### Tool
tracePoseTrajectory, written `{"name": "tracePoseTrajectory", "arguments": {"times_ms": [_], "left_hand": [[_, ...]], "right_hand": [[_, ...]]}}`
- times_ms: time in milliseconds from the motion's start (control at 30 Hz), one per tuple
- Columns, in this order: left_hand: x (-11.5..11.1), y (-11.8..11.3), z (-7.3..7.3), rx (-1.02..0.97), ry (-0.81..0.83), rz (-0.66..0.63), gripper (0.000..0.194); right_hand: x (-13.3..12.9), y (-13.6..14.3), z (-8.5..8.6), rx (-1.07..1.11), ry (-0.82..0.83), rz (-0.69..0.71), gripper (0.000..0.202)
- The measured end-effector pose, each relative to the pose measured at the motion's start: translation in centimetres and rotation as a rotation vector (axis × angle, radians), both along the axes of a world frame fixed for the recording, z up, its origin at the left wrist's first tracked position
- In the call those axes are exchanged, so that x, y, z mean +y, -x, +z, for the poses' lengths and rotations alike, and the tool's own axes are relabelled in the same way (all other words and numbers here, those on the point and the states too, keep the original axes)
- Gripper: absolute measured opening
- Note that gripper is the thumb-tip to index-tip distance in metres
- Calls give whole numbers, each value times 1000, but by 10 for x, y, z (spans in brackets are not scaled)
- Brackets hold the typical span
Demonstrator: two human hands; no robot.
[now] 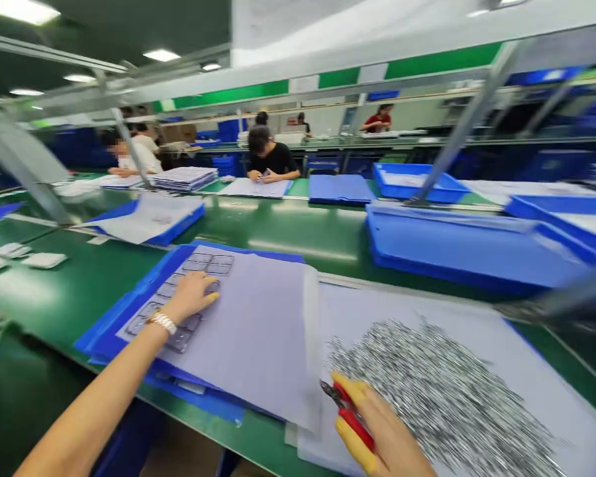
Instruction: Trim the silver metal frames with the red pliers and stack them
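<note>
Yellow covers sit on the fingertips of both hands. My left hand (193, 295) rests over dark rectangular frames (221, 265) laid in rows on a white sheet (263, 318); its thumb and fingers are apart, and whether a small piece lies between them is unclear. Blue sheets (114, 331) lie beneath the white one. At the lower right, my right hand (372, 424) is closed round red-handled cutters (352, 424), their dark jaws pointing up and left. Beside it, a large heap of thin silvery pieces (432, 384) is spread on white paper (347, 311).
Blue trays (457, 248) stand beyond the heap, and another tray (179, 225) holds white paper. Slanted metal posts (469, 119) rise from the green table (278, 232). White packets (44, 260) lie at the left. A person in black (273, 156) sits across.
</note>
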State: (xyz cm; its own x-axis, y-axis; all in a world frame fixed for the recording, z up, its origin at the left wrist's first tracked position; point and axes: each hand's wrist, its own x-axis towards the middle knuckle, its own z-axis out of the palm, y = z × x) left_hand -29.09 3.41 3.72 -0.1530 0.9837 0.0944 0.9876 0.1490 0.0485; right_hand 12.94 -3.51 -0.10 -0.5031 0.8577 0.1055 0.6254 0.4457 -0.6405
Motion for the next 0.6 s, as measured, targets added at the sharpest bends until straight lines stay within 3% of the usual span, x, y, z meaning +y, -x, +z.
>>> {"name": "tracePoseTrajectory", "arguments": {"times_ms": [67,167,333,467,600], "left_hand": [[3,3,-4,7,4,-50,50],[10,13,-13,120,-17,27,67],[17,25,-19,192,1,-3,52],[17,25,-9,151,-52,93,40],[11,18,15,47,-208,280,27]], "right_hand": [[-3,-3,9,-10,64,-5,45],[-9,-5,10,14,110,-21,44],[-19,-12,-2,71,158,-8,44],[-21,-22,-5,131,154,-13,47],[-19,-36,-9,221,123,-75,46]]}}
